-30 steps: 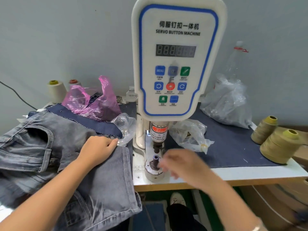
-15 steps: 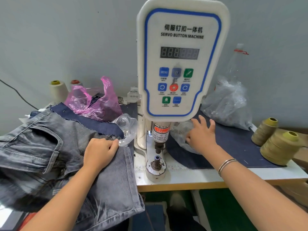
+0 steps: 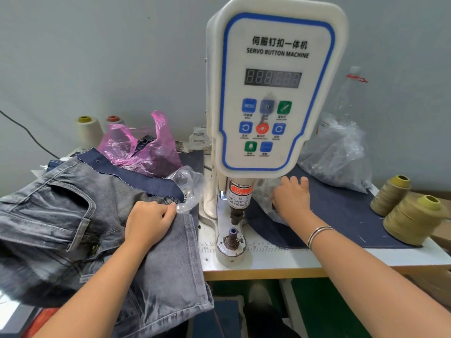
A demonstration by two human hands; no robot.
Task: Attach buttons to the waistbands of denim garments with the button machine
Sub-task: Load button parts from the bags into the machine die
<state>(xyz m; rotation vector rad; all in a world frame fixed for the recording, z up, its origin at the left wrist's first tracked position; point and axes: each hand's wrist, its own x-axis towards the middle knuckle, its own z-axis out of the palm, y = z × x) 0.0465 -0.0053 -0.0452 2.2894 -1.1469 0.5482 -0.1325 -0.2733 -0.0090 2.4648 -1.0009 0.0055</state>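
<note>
The white servo button machine (image 3: 273, 93) stands at the table's middle, its lower die post (image 3: 231, 236) bare under the punch. Grey denim garments (image 3: 73, 215) lie piled to the left. My left hand (image 3: 148, 220) rests on the denim with fingers curled, pinching the fabric edge near the machine. My right hand (image 3: 291, 197) reaches just right of the punch, fingers dipping into a small clear plastic bag (image 3: 267, 191) lying on a dark blue cloth (image 3: 341, 215). What the fingers touch inside the bag is hidden.
A pink plastic bag (image 3: 144, 147) and two thread cones (image 3: 87, 130) stand at the back left. A larger clear bag (image 3: 339, 152) sits at the back right. Two olive thread cones (image 3: 412, 218) stand near the table's right edge (image 3: 268, 272).
My right hand went from the lower die up and right to the clear bag, and its fingers now curl down into it. The left hand stayed on the denim.
</note>
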